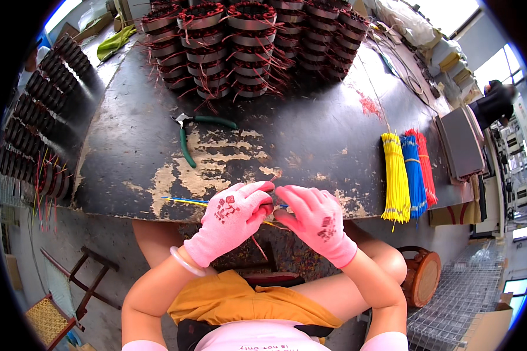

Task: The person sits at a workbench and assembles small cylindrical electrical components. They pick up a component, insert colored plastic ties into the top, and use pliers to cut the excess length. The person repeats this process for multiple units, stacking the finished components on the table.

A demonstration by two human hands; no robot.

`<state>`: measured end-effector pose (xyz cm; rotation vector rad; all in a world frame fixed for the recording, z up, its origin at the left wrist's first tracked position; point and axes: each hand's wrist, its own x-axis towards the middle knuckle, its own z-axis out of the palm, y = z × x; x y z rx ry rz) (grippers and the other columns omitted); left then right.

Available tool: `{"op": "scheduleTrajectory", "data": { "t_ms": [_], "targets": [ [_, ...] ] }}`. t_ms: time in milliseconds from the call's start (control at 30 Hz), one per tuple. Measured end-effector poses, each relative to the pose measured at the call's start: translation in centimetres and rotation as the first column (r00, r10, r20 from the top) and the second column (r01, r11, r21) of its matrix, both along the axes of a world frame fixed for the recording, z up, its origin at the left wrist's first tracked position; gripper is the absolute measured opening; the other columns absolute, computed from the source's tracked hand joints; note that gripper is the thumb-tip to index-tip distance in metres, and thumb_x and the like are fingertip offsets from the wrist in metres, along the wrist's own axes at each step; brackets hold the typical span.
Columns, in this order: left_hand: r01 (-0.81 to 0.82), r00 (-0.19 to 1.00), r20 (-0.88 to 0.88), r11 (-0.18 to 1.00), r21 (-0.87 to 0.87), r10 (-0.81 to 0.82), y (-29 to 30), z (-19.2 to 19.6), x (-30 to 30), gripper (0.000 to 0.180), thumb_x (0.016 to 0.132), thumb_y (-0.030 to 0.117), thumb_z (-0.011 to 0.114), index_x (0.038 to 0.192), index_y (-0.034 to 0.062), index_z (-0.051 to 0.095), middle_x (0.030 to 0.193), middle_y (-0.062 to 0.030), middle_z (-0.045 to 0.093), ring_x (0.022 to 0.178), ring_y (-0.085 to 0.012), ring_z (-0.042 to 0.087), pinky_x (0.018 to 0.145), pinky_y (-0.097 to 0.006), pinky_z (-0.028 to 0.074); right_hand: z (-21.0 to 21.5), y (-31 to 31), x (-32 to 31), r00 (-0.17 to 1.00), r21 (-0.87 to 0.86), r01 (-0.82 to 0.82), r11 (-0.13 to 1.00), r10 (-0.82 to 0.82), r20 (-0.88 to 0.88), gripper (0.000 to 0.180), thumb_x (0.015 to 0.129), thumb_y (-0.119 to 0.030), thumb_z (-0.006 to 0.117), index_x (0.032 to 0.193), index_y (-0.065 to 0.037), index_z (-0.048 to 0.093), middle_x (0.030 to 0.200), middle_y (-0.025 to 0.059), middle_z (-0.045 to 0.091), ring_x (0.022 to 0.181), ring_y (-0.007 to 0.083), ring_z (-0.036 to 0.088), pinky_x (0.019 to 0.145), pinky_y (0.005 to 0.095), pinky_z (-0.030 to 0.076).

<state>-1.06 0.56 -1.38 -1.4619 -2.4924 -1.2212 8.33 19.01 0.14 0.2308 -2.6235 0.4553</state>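
Both hands wear pink gloves and meet at the table's near edge, fingertips almost touching. My left hand (231, 215) is closed around thin wires. A blue and yellow pair of wires (184, 200) sticks out to its left over the tabletop. My right hand (319, 221) pinches at the same wires, with bits of blue and yellow showing between the hands. A thin reddish wire (259, 248) hangs below them. Whatever else lies between the fingertips is hidden by the gloves. Beyond my left hand lie green-handled cutting pliers (215, 121), jaws to the left.
Stacked motor stators (252, 52) with red windings stand at the back. More stators (35, 120) line the left side. Yellow (395, 178), blue (413, 175) and red wire bundles (424, 167) lie right. A wooden stool (424, 278) stands below. Another person (493, 104) is at far right.
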Motion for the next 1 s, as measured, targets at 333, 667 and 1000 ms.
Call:
{"op": "scheduleTrajectory", "data": {
  "t_ms": [333, 667, 1000],
  "targets": [
    [0.011, 1.000, -0.002, 1.000, -0.001, -0.011, -0.1, -0.1, 0.1, 0.015, 0.080, 0.006, 0.069, 0.095, 0.0090, 0.068, 0.122, -0.0034, 0.071, 0.090, -0.0277, 0.066, 0.078, -0.039, 0.056, 0.6, 1.1, 0.2, 0.699, -0.687, 0.384, 0.617, 0.292, 0.653, 0.023, 0.098, -0.023, 0.065, 0.105, -0.002, 0.069, 0.081, 0.0026, 0.068, 0.070, 0.0115, 0.061, 0.066, 0.0262, 0.049],
    [0.052, 0.998, -0.027, 0.998, -0.018, -0.053, 0.2, 0.2, 0.1, 0.016, 0.080, 0.007, 0.069, 0.096, 0.0095, 0.068, 0.122, -0.0040, 0.071, 0.089, -0.0272, 0.066, 0.077, -0.040, 0.056, -1.0, 1.0, -0.5, 0.704, -0.797, 0.503, 0.334, 0.378, 0.602, 0.023, 0.097, -0.024, 0.062, 0.088, -0.004, 0.067, 0.080, 0.0006, 0.066, 0.066, 0.0057, 0.056, 0.058, 0.0240, 0.044],
    [0.048, 0.998, -0.026, 0.999, -0.019, -0.048, 0.0, -0.1, 0.0, 0.015, 0.081, 0.007, 0.070, 0.096, 0.0097, 0.067, 0.123, -0.0032, 0.070, 0.088, -0.0274, 0.066, 0.076, -0.039, 0.056, -0.6, 0.2, 0.7, 0.930, -0.397, 0.123, 0.910, 0.035, 0.367, 0.016, 0.092, -0.020, 0.069, 0.103, -0.008, 0.072, 0.085, 0.0053, 0.069, 0.072, 0.0138, 0.063, 0.065, 0.0275, 0.049]
  ]
}}
